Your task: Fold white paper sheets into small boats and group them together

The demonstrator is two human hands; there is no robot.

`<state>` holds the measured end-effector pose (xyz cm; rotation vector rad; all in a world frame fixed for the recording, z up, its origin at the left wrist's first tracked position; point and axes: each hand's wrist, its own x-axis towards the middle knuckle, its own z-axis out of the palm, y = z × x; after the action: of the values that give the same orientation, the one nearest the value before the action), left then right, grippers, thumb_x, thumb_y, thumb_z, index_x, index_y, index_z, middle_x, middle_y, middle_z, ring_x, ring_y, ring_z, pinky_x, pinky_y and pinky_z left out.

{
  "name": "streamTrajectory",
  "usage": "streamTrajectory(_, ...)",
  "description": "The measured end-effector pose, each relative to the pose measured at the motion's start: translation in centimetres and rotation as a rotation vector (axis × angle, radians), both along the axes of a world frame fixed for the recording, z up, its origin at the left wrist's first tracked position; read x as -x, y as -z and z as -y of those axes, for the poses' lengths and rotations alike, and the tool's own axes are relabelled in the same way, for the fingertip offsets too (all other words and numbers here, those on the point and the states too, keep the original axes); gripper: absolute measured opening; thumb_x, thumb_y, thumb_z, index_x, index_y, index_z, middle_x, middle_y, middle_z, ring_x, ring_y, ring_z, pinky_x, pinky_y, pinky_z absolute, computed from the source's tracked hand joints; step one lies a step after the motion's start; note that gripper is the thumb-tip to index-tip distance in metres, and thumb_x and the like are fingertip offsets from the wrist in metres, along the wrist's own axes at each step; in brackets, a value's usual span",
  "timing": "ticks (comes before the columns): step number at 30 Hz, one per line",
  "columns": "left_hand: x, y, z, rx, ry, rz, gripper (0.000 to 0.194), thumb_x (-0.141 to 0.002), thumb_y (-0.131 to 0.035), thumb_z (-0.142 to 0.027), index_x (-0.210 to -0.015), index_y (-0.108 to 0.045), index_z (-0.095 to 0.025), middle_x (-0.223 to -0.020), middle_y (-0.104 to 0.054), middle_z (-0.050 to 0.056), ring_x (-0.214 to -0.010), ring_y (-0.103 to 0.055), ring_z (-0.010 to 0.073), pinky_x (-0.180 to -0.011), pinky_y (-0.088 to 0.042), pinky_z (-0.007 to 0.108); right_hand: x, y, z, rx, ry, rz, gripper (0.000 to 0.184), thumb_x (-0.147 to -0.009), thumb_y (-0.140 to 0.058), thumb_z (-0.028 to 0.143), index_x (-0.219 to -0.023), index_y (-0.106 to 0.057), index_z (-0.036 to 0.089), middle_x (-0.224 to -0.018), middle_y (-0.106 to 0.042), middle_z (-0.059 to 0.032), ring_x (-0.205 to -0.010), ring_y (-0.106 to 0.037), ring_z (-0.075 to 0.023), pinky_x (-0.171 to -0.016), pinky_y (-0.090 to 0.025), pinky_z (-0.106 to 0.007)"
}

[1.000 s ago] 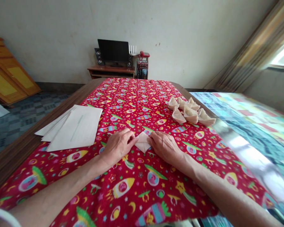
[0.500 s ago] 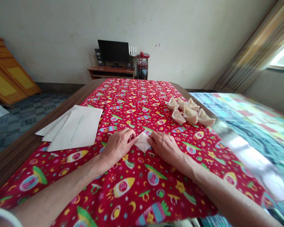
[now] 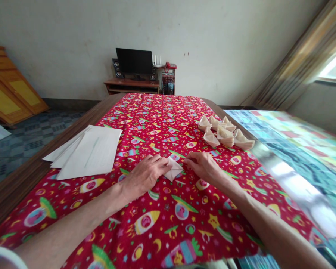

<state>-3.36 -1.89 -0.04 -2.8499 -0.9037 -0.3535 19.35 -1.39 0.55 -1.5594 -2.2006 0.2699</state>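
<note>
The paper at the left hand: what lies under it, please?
Red cloth shows around the paper; the patch directly beneath is hidden, and the left hand covers one edge.

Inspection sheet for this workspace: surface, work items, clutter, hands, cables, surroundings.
Surface: red patterned cloth over dark-brown wooden table.
Work items: small folded white paper; fanned white paper sheets, left; cream boat-shaped folded pieces, right.
Clutter: white curved object, lower-left edge, unidentifiable.
Hands: left hand touching the small paper; right hand just right, apart.
Cables: thin dark line near brown striped curtain, possibly a cable.
Surroundings: black flat monitor, red telephone.
</note>
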Motion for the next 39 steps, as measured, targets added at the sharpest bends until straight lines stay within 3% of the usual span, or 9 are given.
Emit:
streamTrajectory(9, 0.0, 0.0, 0.0, 0.016, -0.007, -0.01, 0.031, -0.094, -0.043, -0.019, -0.123, -0.051, -0.025, -0.113, -0.058, 0.003, -0.102, -0.049, 0.0193, -0.089, -0.041, 0.035, 0.7, 0.9, 0.8, 0.032, -0.03, 0.03, 0.015, -0.083, -0.056, 0.029, -0.079, -0.067, 0.02, -0.069, -0.066, -0.0005, -0.063, -0.058, -0.0124, -0.056, -0.034, -0.022)
streamTrajectory(15, 0.0, 0.1, 0.0, 0.024, -0.022, -0.017, 0.03, -0.093, -0.043, -0.017, -0.12, -0.053, -0.026, -0.114, -0.058, 0.003, -0.102, -0.05, 0.0192, -0.088, -0.042, 0.034, 0.5, 1.7, 1.3, -0.084, -0.018, 0.207, 0.017, -0.088, -0.051, 0.032, -0.084, -0.063, 0.02, -0.075, -0.067, -0.0027, -0.069, -0.059, -0.0145, -0.061, -0.033, -0.025)
streamTrajectory(19, 0.1, 0.3, 0.0, 0.022, -0.035, -0.035, 0.033, -0.092, -0.044, -0.014, -0.122, -0.051, -0.025, -0.117, -0.057, 0.003, -0.103, -0.049, 0.0202, -0.088, -0.042, 0.034, 0.4, 1.2, 1.5, -0.077, 0.0, 0.302, 0.016, -0.087, -0.051, 0.03, -0.08, -0.062, 0.02, -0.072, -0.066, -0.0028, -0.065, -0.058, -0.0149, -0.056, -0.028, -0.026)
streamTrajectory(23, 0.1, 0.1, 0.1, 0.029, -0.026, -0.038, 0.032, -0.093, -0.042, -0.016, -0.121, -0.052, -0.026, -0.119, -0.055, 0.002, -0.103, -0.048, 0.02, -0.088, -0.042, 0.035, 0.4, 0.1, 1.3, -0.044, 0.025, 0.199, 0.021, -0.087, -0.051, 0.03, -0.073, -0.063, 0.019, -0.067, -0.063, -0.0018, -0.062, -0.055, -0.0127, -0.055, -0.027, -0.025)
streamTrajectory(27, 0.0, -0.3, 0.2, 0.063, -0.018, -0.028, 0.029, -0.094, -0.041, -0.019, -0.12, -0.053, -0.025, -0.117, -0.055, 0.002, -0.101, -0.048, 0.0189, -0.09, -0.042, 0.033, 0.8, -0.5, 1.5, -0.1, -0.176, 0.083, 0.023, -0.091, -0.042, 0.023, -0.088, -0.065, 0.018, -0.074, -0.06, -0.0027, -0.062, -0.052, -0.0101, -0.056, -0.029, -0.023)
streamTrajectory(30, 0.0, -0.1, 0.2, 0.063, -0.02, -0.026, 0.034, -0.093, -0.04, -0.016, -0.124, -0.05, -0.025, -0.121, -0.054, 0.003, -0.105, -0.047, 0.0193, -0.091, -0.041, 0.034, 1.3, -0.5, 2.0, -0.104, -0.331, 0.208, 0.023, -0.087, -0.044, 0.015, -0.101, -0.062, 0.018, -0.08, -0.058, -0.0038, -0.064, -0.049, -0.0109, -0.055, -0.027, -0.023)
streamTrajectory(34, 0.3, 0.3, 0.6, 0.029, -0.053, -0.07, 0.042, -0.09, -0.039, -0.009, -0.129, -0.046, -0.022, -0.127, -0.052, 0.004, -0.111, -0.045, 0.0219, -0.091, -0.04, 0.037, 1.5, -0.2, 2.4, -0.133, -0.341, 0.399, 0.022, -0.084, -0.045, 0.013, -0.102, -0.059, 0.018, -0.085, -0.056, -0.0058, -0.07, -0.047, -0.0142, -0.055, -0.026, -0.026)
streamTrajectory(39, 1.1, -0.2, 1.4, -0.022, -0.059, -0.088, 0.049, -0.084, -0.036, 0.0, -0.128, -0.047, -0.018, -0.128, -0.052, 0.006, -0.119, -0.042, 0.0223, -0.097, -0.035, 0.039, 0.9, -0.4, 2.6, -0.124, -0.356, 0.47, 0.027, -0.085, -0.045, 0.014, -0.111, -0.055, 0.018, -0.088, -0.055, -0.006, -0.075, -0.047, -0.0164, -0.06, -0.029, -0.027)
